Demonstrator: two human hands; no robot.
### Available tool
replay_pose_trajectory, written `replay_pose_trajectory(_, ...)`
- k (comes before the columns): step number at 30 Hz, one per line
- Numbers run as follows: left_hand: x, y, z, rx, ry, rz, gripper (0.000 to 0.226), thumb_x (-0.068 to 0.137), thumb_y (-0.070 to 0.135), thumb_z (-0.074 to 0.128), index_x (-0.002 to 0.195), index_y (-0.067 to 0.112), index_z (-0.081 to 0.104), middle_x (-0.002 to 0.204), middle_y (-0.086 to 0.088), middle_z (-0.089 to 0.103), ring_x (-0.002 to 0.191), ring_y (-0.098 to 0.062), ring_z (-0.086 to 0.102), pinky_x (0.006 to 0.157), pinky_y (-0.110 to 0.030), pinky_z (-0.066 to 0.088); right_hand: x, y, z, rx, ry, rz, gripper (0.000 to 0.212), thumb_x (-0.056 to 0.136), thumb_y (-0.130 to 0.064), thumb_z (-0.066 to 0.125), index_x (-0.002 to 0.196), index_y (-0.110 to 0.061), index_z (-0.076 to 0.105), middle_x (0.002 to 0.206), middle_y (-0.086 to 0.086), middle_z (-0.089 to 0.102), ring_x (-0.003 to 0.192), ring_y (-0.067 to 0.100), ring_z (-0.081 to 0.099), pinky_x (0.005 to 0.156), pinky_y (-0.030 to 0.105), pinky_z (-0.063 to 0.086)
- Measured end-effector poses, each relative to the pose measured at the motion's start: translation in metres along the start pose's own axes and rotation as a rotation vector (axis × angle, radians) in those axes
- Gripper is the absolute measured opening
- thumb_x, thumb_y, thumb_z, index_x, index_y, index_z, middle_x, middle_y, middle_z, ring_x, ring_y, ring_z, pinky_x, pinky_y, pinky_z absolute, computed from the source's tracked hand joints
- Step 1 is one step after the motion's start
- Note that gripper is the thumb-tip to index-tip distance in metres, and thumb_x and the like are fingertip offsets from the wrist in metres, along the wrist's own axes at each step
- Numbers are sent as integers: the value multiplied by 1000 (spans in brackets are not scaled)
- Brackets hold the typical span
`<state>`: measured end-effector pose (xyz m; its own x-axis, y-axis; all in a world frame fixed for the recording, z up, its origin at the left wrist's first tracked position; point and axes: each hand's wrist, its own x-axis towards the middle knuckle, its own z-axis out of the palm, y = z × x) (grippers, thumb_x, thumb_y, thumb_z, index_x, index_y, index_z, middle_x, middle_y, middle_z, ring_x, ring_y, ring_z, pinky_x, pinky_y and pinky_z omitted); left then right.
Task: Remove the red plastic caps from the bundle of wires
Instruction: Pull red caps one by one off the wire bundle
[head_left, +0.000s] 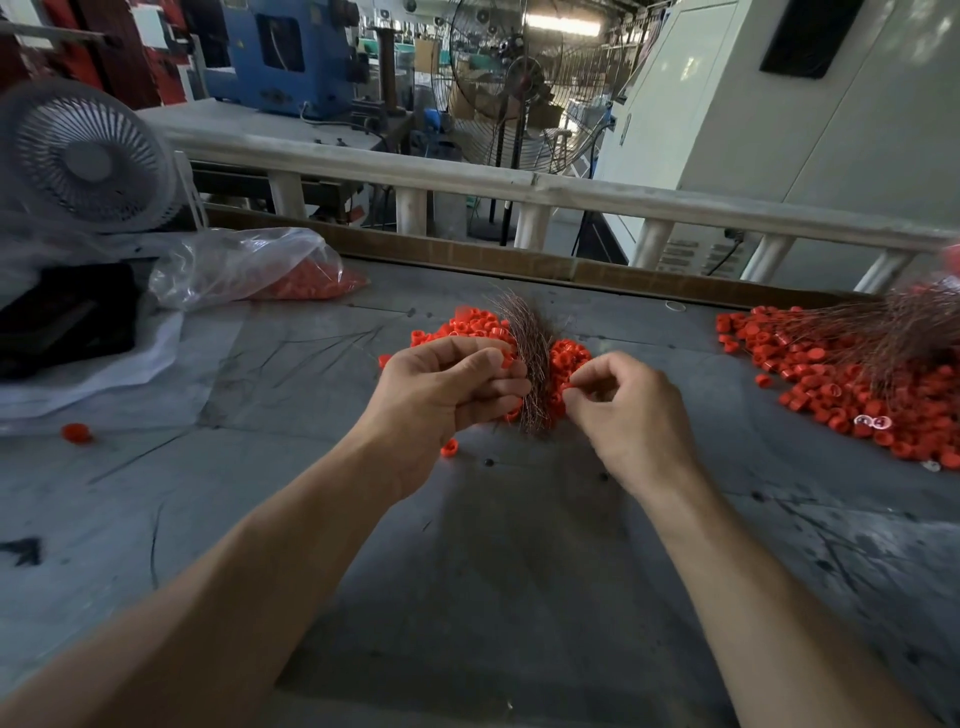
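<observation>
At the middle of the grey worktable, the left hand grips a bundle of thin copper-coloured wires, its fingers curled round the strands so that the bundle stands roughly upright with its tips fanning away from the person. Just beside it, the right hand pinches one red plastic cap between thumb and fingertip, close against the bundle. Behind both hands a small heap of loose red caps lies on the table. To the right sits a much larger pile of red caps with a second wire bundle lying across it. To the left are a clear plastic bag holding more caps, a single cap lying apart, and a white desk fan.
</observation>
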<state>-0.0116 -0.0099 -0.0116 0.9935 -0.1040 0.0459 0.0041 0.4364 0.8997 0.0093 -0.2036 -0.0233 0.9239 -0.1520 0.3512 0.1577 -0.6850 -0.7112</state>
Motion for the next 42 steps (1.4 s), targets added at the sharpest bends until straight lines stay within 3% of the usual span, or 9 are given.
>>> replay_pose_trajectory(4, 1, -3, 2, 14, -17, 3, 15, 93, 5, 64, 106, -2, 67, 101, -26, 74, 87, -28, 75, 75, -32, 61, -3, -11, -1, 292, 9, -74, 15, 85, -12, 79, 82, -23, 68, 77, -5, 72, 71, 10, 68, 74, 38, 62)
replay_pose_trajectory(10, 0, -5, 3, 26, -45, 8, 20, 91, 5, 64, 108, -5, 66, 92, -23, 71, 82, -26, 72, 80, -35, 62, -10, -17, -2, 369, -87, -206, 17, 83, -20, 81, 83, -32, 69, 81, -7, 74, 74, 10, 71, 66, 25, 58)
replay_pose_trajectory(13, -1, -5, 2, 46, -66, 9, 24, 91, 5, 64, 111, -7, 65, 95, -27, 68, 86, -28, 70, 81, -35, 61, -9, -17, -4, 398, -125, -195, 18, 83, -18, 83, 81, -31, 70, 79, -6, 75, 74, 12, 73, 65, 27, 56)
replay_pose_trajectory(23, 0, -5, 3, 63, -116, 57, 33, 85, 12, 68, 112, -6, 66, 97, -24, 73, 89, -28, 72, 79, -32, 59, -12, -22, -11, 375, -92, -217, 12, 89, -15, 77, 90, -27, 77, 84, -10, 77, 80, 10, 73, 78, 41, 62)
replay_pose_trajectory(26, 0, -6, 3, 83, -102, 103, 34, 84, 13, 69, 112, -5, 66, 96, -24, 74, 90, -29, 73, 81, -35, 60, -15, -26, -13, 389, -50, -235, 10, 90, -15, 77, 92, -24, 77, 86, -10, 76, 83, 10, 73, 79, 36, 62)
replay_pose_trajectory(31, 0, -8, 5, 153, -82, 170, 32, 83, 14, 69, 110, -4, 68, 94, -23, 75, 88, -30, 74, 84, -38, 61, -19, -31, -12, 324, -12, -285, 8, 89, -15, 77, 93, -22, 77, 88, -12, 76, 85, 3, 71, 76, 15, 54)
replay_pose_trajectory(42, 0, -11, 5, 247, -94, 238, 27, 85, 13, 69, 109, 2, 71, 95, -18, 77, 90, -30, 75, 83, -36, 61, -23, -36, -13, 262, -4, -342, 7, 89, -12, 77, 91, -18, 77, 89, -8, 72, 88, 7, 69, 79, 19, 55)
